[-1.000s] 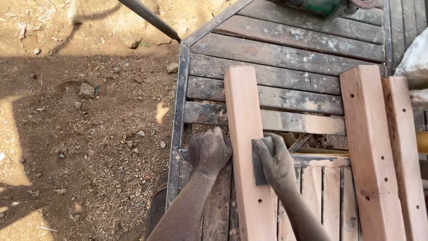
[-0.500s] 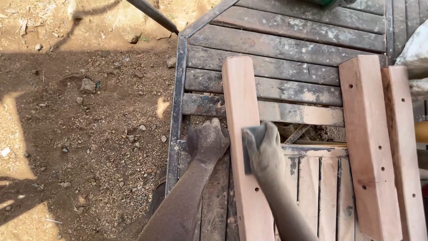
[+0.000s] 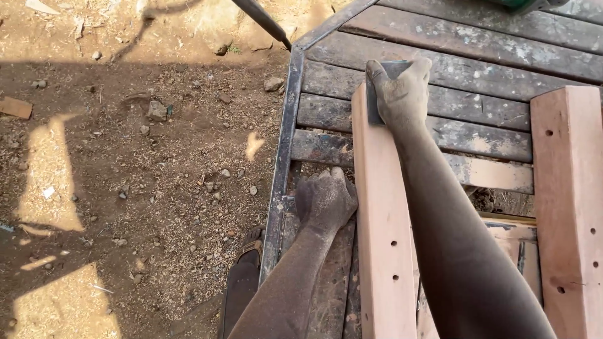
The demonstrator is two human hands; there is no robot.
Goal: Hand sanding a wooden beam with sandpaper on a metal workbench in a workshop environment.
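Here, two dusty hands work a pale wooden plank on a slatted metal-framed table.

The right hand (image 3: 399, 91) lies flat at the far end of the plank (image 3: 383, 232), fingers pressed together and curled over a dark sanding pad (image 3: 375, 103) that sits on the plank's top edge. The left hand (image 3: 325, 199) rests palm down on the table's dark slats (image 3: 440, 81), just beside the plank's left edge, fingers close together and slightly bent, holding nothing. The plank runs lengthwise away from the person, with small drilled holes along its near half. A second plank (image 3: 568, 207) of the same wood lies parallel, well apart to the right. Below the left forearm, a sandalled foot (image 3: 248, 263) stands on bare earth (image 3: 125, 188) strewn with sawdust and small stones.
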